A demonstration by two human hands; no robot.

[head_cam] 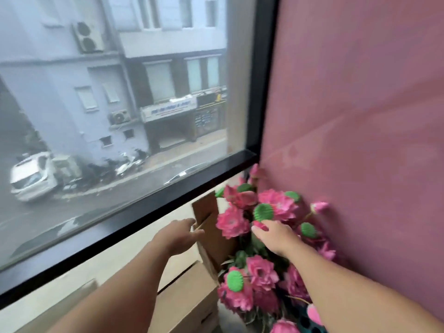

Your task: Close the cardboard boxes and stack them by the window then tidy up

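Note:
A brown cardboard box [192, 292] stands below the window [120, 116], with one flap [211, 227] sticking upright. My left hand [180, 234] reaches to that flap, fingers stretched and touching its edge. My right hand [274, 234] lies with straight fingers on a bunch of pink artificial lotus flowers [252, 275] with green seed pods, which stands right of the box against the pink wall. A second cardboard edge [79, 292] shows lower left.
The black window frame [144, 212] runs diagonally above the boxes, with a beige sill strip beneath it. A pink wall [360, 116] fills the right side. A street with a white car and buildings shows through the glass.

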